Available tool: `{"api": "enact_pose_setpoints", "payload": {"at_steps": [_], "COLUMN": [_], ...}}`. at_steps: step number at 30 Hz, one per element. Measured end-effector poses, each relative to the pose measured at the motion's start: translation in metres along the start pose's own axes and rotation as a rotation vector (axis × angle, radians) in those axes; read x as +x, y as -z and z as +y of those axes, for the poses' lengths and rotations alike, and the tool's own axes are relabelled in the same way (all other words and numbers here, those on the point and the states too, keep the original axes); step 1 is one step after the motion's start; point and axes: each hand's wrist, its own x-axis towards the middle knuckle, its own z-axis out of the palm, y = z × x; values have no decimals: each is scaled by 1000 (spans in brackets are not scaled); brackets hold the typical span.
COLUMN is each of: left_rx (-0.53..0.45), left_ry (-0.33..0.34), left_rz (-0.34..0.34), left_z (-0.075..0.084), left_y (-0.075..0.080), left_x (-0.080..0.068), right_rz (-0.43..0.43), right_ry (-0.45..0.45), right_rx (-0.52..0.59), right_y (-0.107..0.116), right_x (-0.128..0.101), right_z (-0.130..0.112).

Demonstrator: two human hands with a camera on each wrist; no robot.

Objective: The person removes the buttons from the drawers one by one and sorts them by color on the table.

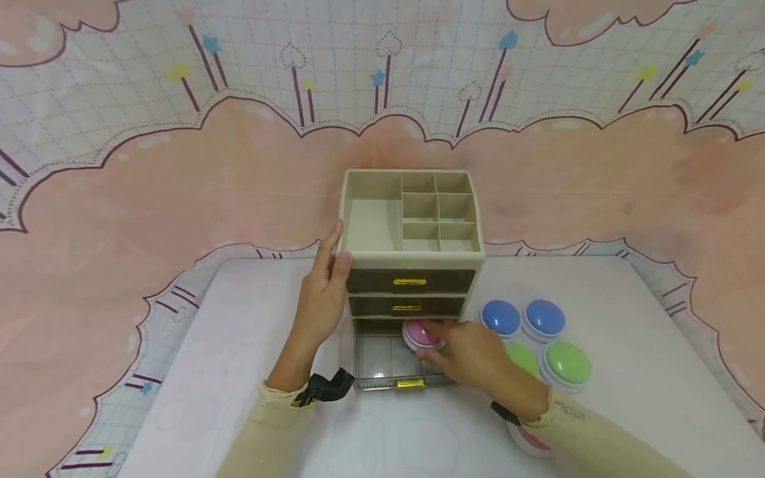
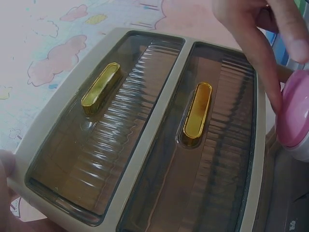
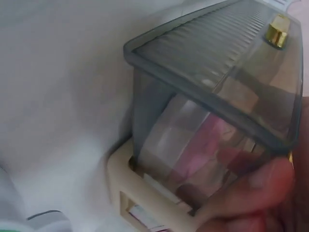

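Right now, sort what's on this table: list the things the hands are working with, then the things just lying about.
In hand:
- pink dome, held by the right hand
- open bottom drawer
- organizer, steadied by the left hand

Lying about:
- two blue domes
- two green domes
- another pink dome under the right sleeve
- two closed upper drawers

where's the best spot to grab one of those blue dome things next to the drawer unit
Take a blue dome by its white base rim, coming straight down from above with fingers on opposite sides. The top is smooth and rounded, so it probably offers little purchase, and the second blue dome and green domes sit close, so a sideways approach looks crowded.
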Motion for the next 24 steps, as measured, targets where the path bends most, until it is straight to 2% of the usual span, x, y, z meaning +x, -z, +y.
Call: {"api": "enact_pose_setpoints", "payload": {"at_steps": [5,16,24], "left_rx": [7,0,5], "left_ry": [3,5,-1], "left_rz": [6,-1,6], "left_z": [0,-2,-2], "left_y": [0,-1,-2], "left_x": [0,1,1], "right_rz": [4,-3,-40], "right_ry": [28,71,63], "right_rx": [-67,1,-37], "right_y": [-6,0,1], "right_x": [2,2,8], "right_z": [-1,5,-2]}}
